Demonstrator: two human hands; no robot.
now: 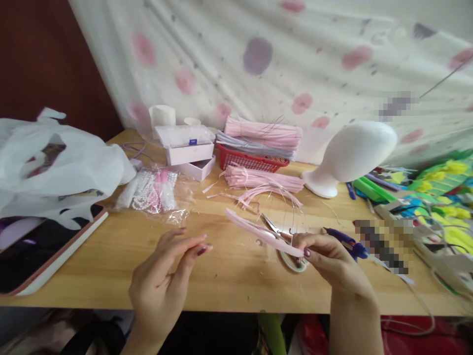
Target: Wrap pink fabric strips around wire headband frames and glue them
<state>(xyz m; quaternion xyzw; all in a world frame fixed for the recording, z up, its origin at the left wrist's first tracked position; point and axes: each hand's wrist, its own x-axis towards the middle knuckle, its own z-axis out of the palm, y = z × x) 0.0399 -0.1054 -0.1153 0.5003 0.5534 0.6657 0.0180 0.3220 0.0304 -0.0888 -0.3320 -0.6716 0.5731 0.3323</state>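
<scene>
My right hand [325,259] pinches one end of a pale pink ribbon-like strip [258,234] between thumb and fingers. The strip reaches up and left above the table, its far end loose. My left hand [162,276] is to the left, apart from the strip, with its thumb and index fingertips close together and the other fingers loosely bent; I see nothing in it. Scissors [271,224] lie beneath the strip and right hand, their handles partly hidden. A blue glue gun [347,241] lies just right of my right hand.
Behind are bundled pink strips [262,178], a red basket [251,160] of more strips, white boxes [190,150] and a white foam head [358,153]. Bagged beads [155,190], a plastic bag [55,162] and a tablet [48,251] lie left. Cords and coloured pieces crowd the right.
</scene>
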